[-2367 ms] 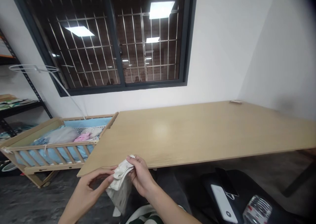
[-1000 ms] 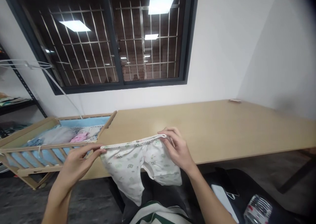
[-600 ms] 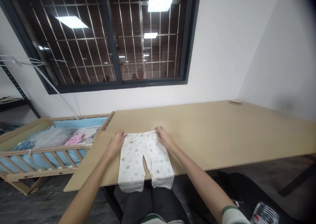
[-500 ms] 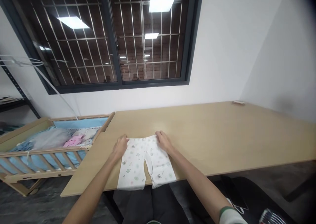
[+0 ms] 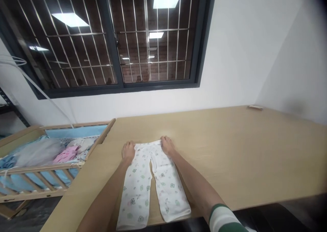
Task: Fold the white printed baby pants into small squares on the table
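Note:
A pair of white baby pants [image 5: 143, 191] with small green prints lies flat on the light wooden table [image 5: 230, 150], legs pointing toward me and reaching the near edge. My left hand [image 5: 128, 150] rests on the left corner of the waistband with its fingers curled on the cloth. At the right corner, my right hand [image 5: 166, 144] grips the waistband the same way. Both forearms stretch out along the sides of the pants.
A wooden crib [image 5: 51, 164] with blue lining stands against the table's left end, holding a pink garment [image 5: 66, 153] and other cloths. A small flat object [image 5: 254, 107] lies at the table's far right corner. A barred window fills the wall behind.
The pants went from bunched in my hands, to held open in the air, to spread on the table. Since half a second ago they lie farther onto the table, legs straightened.

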Motion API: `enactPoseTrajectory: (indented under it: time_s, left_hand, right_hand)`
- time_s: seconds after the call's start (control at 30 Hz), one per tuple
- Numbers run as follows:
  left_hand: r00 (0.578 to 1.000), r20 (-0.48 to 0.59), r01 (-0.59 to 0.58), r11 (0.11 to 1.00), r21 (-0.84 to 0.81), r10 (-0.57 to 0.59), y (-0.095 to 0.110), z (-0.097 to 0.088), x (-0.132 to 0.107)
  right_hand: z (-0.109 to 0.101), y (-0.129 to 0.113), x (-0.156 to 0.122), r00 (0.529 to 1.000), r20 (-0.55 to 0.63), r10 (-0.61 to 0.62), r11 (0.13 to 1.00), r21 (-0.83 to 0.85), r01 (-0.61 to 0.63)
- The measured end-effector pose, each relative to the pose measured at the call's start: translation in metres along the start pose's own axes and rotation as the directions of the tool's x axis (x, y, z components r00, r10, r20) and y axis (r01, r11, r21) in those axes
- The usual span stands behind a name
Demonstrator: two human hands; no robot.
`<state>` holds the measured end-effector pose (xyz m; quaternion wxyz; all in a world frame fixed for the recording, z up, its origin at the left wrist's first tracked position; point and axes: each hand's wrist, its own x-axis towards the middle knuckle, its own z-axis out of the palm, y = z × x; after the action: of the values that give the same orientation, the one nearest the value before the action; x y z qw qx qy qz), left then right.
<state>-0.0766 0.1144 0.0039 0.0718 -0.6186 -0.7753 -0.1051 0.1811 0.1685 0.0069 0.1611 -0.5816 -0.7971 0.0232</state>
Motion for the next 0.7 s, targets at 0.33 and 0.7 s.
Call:
enactPoseTrajectory:
  time_s: [0.33,0.7]
  left_hand:
    - [0.996,0.071,-0.058,0.997,0.042,0.055,0.008,-0.016,0.018]
    - [0.868,0.206,-0.403,0.883,-0.242,0.452,0.085,-0.112,-0.075]
  right_hand:
    - [0.012,0.018,0.035,0.999,0.035,-0.038,0.997,0.073,0.036]
    - [0.016,0.031,0.045,0.999,0.032,-0.033,0.963,0.27,0.023]
